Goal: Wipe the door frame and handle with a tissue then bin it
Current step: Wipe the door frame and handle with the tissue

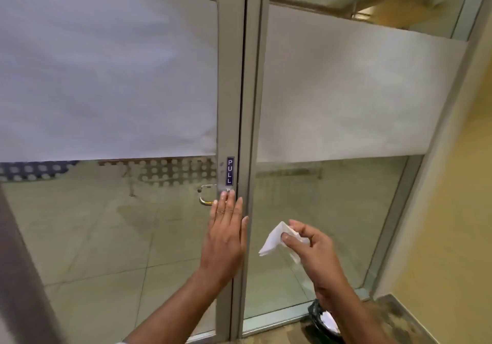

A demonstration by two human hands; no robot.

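A glass door with a grey metal door frame fills the view. A blue PULL sticker sits on the frame just above a curved metal handle. My left hand lies flat on the frame just below the handle, fingers spread and pointing up. My right hand is to the right of the frame, in front of the fixed glass panel, pinching a folded white tissue between thumb and fingers. The tissue is off the door. A black bin with white waste stands on the floor under my right forearm.
Frosted film covers the upper glass on both panels. A yellow wall runs close on the right. A dark vertical post stands at the left edge. Tiled floor shows through the lower glass.
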